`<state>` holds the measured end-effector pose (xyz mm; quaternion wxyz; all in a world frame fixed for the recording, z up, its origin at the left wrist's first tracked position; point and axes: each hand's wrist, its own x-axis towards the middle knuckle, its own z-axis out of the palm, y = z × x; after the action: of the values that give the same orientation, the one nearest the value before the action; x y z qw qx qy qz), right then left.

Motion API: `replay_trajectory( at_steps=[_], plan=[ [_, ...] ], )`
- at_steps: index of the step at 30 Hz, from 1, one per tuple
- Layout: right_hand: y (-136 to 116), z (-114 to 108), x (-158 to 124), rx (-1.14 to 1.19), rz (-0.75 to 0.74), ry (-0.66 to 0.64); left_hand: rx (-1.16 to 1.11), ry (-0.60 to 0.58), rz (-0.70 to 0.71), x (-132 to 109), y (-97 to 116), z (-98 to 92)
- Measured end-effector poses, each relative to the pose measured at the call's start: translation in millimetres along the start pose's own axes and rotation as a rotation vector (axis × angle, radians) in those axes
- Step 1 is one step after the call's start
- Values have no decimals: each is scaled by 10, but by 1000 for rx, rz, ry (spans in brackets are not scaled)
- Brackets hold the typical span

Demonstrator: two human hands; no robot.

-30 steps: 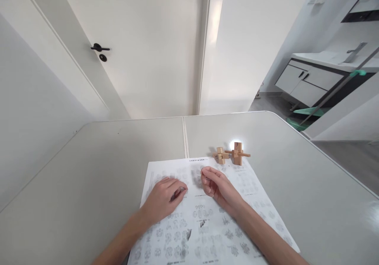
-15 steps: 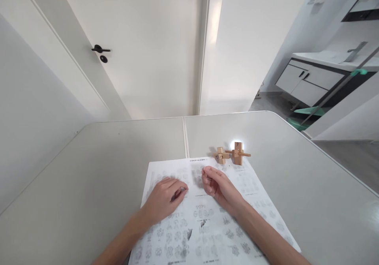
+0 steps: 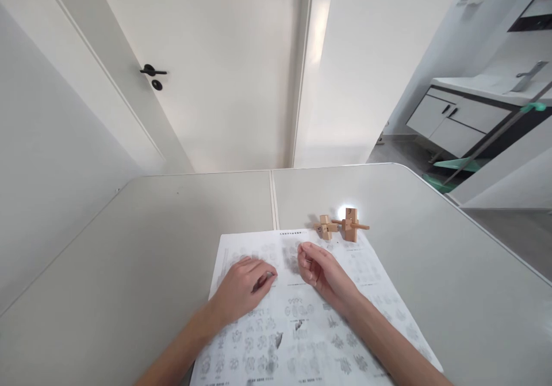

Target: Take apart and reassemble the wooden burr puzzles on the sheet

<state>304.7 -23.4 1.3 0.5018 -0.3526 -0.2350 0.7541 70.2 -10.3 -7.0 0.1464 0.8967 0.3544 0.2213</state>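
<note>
A large printed sheet point(image 3: 297, 294) covered with small grey figures lies under both hands, with two small tears or dark marks in its lower middle. My left hand point(image 3: 245, 287) rests palm down on its left half, fingers curled in and thumb tip close to the index finger; nothing shows in it. On the right half, my right hand point(image 3: 323, 274) lies on its side, loosely closed, with no object visible between thumb and fingers. Just beyond it stand two wooden interlocking puzzles: a smaller one point(image 3: 325, 228) and a taller one point(image 3: 351, 225). Neither hand touches them.
The grey table point(image 3: 129, 271) has a seam point(image 3: 273, 202) down its middle. A white door point(image 3: 224, 87) with a black handle point(image 3: 153, 71) rises behind it. To the right are a sink cabinet point(image 3: 459, 113) and a pole with green parts point(image 3: 457, 164).
The whole view has shifted slightly, so everything sits a little farther right. Both hands keep their place on the sheet, and the wooden puzzles have not moved.
</note>
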Motion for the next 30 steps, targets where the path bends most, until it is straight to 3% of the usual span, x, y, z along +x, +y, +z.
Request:
replay_trajectory(
  at_steps=[11,30],
  plan=[
    [19,-49,21,46,-25,-17,-21,-9,-9,-9,-7,2],
    [-85,-102,45,372,-94,52,-31,3,-10,-13,-12,10]
  ],
)
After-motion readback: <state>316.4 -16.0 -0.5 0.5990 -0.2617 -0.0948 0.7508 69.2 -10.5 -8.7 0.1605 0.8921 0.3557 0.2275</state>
